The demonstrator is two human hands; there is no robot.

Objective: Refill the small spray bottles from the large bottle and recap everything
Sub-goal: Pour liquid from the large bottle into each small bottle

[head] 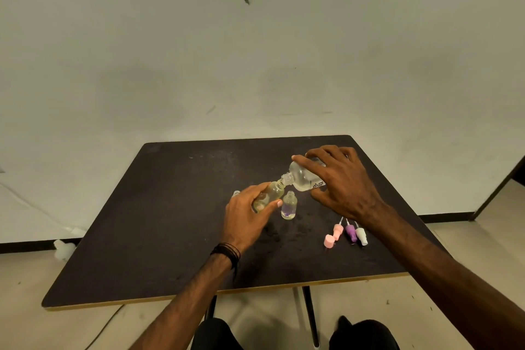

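Dark table (176,207) w/ pale edge, thin metal legs (311,318); off-white scuffed wall (255,51), black baseboard (25,246), beige floor (34,329).

left hand (246,217) gripping, right hand (339,179) gripping

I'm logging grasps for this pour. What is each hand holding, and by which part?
The left hand grips a small spray bottle around its body, tilted. The right hand holds the large bottle by its body, neck down.
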